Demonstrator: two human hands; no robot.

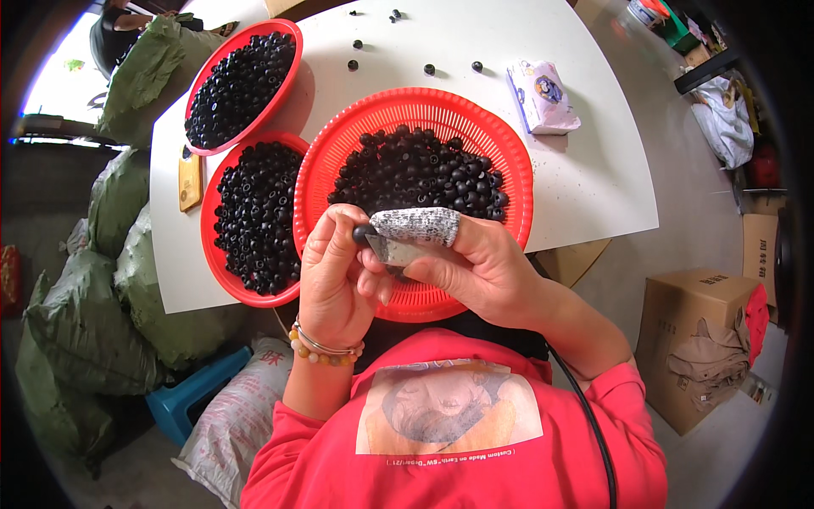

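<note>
we held the black ball (363, 233) pinched in our l. hand (337, 265) above the red basket (519, 161); our r. hand (485, 265) gripped the flat blade (417, 253), long axis approx. l.-r., tip by ball's r. side.

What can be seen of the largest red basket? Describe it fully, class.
The largest red basket is round and open-topped, apparently plastic, with slotted sides. Round black pieces partly fill it. Its far part lies over the white table; its near part reaches past the edge. The left hand and right hand hide some of its near side.
</note>
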